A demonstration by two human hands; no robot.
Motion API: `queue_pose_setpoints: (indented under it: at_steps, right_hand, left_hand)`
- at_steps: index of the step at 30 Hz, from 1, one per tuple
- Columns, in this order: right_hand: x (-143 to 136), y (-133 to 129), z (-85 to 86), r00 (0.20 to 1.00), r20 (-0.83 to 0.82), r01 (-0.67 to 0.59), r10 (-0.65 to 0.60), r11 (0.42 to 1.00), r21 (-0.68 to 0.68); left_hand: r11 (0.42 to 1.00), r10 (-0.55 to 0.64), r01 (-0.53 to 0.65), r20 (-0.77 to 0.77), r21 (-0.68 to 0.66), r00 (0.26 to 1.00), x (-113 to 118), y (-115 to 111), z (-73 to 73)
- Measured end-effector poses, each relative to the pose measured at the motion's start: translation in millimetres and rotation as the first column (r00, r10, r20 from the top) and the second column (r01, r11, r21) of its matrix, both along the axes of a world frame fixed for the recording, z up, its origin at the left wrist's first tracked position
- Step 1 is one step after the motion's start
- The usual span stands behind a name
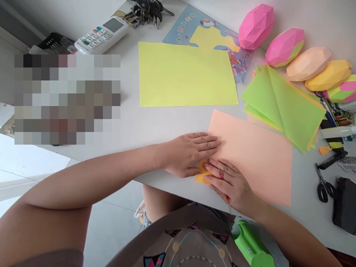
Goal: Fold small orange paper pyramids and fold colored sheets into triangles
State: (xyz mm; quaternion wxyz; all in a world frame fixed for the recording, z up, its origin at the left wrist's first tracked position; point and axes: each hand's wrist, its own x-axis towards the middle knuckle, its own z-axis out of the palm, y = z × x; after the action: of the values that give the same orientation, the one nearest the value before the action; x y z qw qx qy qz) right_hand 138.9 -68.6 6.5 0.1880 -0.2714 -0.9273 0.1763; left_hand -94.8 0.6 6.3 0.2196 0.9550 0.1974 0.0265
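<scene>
Cluttered white table (pixel 128 126).
Far left: keypad device (pixel 102 35); far: keys (pixel 147 12), yellow sheet (pixel 186 76); near: peach sheet (pixel 258 155); right: scissors (pixel 322 180).

Head view: here we are, a single camera up at the wearer's head, looking forward and steeply down.
Shirt (pixel 191 243): right beneath us, very near, along the bottom edge.
Left hand (pixel 189 154), right hand (pixel 230 181): just beyond, close in, a little below centre.
Worktop (pixel 169 122): stretching out ahead, up to the wall (pixel 319 18) at the top.
Floor (pixel 111 233): peeking in, lower left.
</scene>
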Motion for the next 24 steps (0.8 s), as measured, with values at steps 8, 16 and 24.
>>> queue_pose_setpoints:
  at_steps: [8,16,24]
  right_hand:
    - [-0.2,1.3,-1.0,1.000,-0.014,0.010,-0.010,1.000,-0.010]
    - [-0.1,0.6,-2.2,1.000,-0.014,0.019,-0.020,1.000,-0.011]
    - [-1.7,1.0,0.4,1.000,-0.007,0.023,-0.023,1.000,-0.009]
  left_hand:
    - [1.000,0.001,-0.001,-0.059,0.000,0.998,0.2,0.0,2.1]
    - [1.000,0.012,-0.012,-0.010,0.003,1.000,-0.3,-0.8,-1.4]
    - [1.000,0.000,0.000,-0.038,0.006,0.999,-0.8,-0.1,0.3]
